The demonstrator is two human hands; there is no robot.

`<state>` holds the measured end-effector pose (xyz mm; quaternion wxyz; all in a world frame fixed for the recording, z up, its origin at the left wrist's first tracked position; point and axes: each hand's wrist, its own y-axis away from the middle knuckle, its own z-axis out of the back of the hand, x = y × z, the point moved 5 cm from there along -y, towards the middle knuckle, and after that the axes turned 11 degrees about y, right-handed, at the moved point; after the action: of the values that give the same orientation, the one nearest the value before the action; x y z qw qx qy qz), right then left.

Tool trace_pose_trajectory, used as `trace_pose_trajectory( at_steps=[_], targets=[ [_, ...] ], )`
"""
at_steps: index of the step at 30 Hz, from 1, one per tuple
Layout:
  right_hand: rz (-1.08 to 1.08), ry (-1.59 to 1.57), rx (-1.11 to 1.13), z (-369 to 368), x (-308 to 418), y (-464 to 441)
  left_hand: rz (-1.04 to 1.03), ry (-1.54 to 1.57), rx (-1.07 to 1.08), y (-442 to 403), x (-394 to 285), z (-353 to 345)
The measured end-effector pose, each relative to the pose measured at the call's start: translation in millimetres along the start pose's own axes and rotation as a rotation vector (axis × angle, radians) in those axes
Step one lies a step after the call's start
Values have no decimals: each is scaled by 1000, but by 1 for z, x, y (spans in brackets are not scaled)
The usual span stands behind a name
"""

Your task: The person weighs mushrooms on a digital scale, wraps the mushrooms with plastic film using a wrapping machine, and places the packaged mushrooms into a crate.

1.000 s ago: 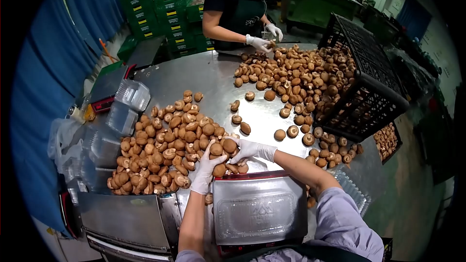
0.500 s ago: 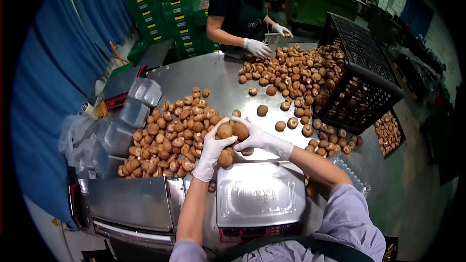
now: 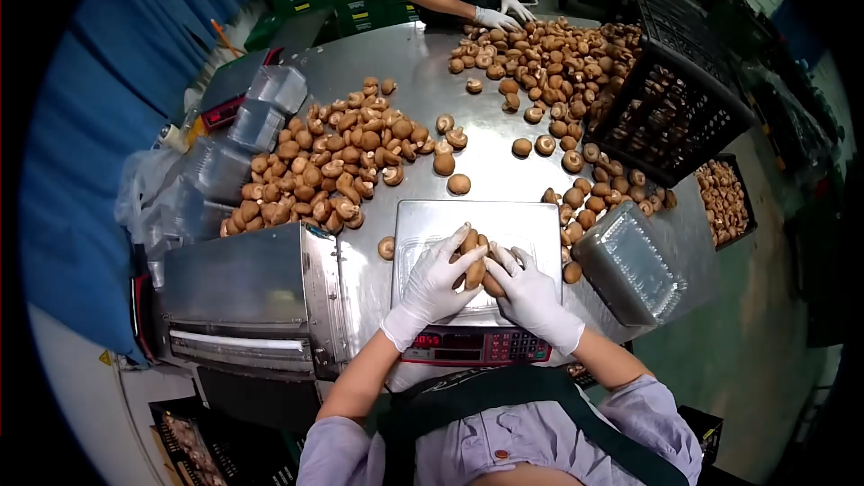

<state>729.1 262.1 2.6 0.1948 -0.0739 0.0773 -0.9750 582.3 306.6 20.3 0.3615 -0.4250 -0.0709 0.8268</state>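
Several brown shiitake mushrooms (image 3: 474, 272) are gathered between my two white-gloved hands, above the clear plastic tray (image 3: 412, 250) on the scale (image 3: 477, 211). My left hand (image 3: 434, 281) curls around them from the left. From the right, my right hand (image 3: 531, 295) presses its fingers against the same cluster. Red digits glow on the scale's panel (image 3: 427, 340) below my wrists. How far the mushrooms rest on the tray is hidden by my fingers.
A large mushroom pile (image 3: 333, 157) lies left of the scale, near stacked clear trays (image 3: 216, 171). More trays (image 3: 630, 261) stand at right. A black crate (image 3: 670, 117) lies tipped beside another pile (image 3: 558, 63), where a co-worker's gloved hands (image 3: 499, 18) work. A metal machine (image 3: 238, 283) stands front left.
Both my hands have come down and toward me with the mushrooms, from beyond the scale to over the tray. The view has tilted downward. The co-worker's hands have come together at the far pile.
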Motion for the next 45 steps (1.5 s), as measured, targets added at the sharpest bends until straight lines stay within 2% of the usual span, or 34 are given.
trace_pose_trajectory(
  at_steps=[2,6,9,13,17,18,20,21,22,24,25,27,28,30,32,34,36,38,40,42,45],
  targets=[
    [-15,-44,-17,3,-3,0,6,125,110,0,-1,4],
    [-21,-149,8,20,-14,2,-41,104,192,3,0,10],
    [2,-219,19,21,-21,3,-149,-124,242,15,-15,3],
    [63,-232,7,16,-20,7,-259,-103,79,25,-14,-13],
    [78,-292,1,15,-22,5,-210,-65,110,24,-8,-13],
    [7,-407,-1,19,-27,1,-166,-9,114,22,-6,-10],
    [-61,-457,-73,27,-45,-15,-125,47,126,16,-8,-4],
    [-110,-482,-186,33,-55,-28,-116,141,125,14,-6,-2],
    [-153,-418,-210,26,-71,-45,-102,228,124,13,-4,1],
    [-293,-289,-111,24,-95,-89,-68,301,125,11,-2,10],
    [-198,-209,-206,1,-117,-111,5,358,50,9,1,21],
    [-254,-160,15,-40,-159,-154,166,414,-147,12,14,36],
    [-302,-60,86,-51,-170,-166,384,505,-246,20,24,39],
    [-330,51,211,-89,-192,-182,380,325,-394,30,40,50],
    [-246,279,177,-114,-199,-190,465,361,-485,39,50,57],
    [-346,221,289,-128,-204,-203,561,398,-572,49,58,62],
    [-304,-75,405,-110,-168,-211,633,437,-679,58,66,69],
    [-201,-90,446,-96,-120,-214,680,446,-688,66,78,69],
    [-115,-25,593,-111,-88,-217,714,447,-675,63,79,71],
    [3,110,540,-116,-70,-218,732,564,-683,56,77,68],
    [-6,44,606,-124,-74,-224,616,472,-576,47,66,67]
  ],
)
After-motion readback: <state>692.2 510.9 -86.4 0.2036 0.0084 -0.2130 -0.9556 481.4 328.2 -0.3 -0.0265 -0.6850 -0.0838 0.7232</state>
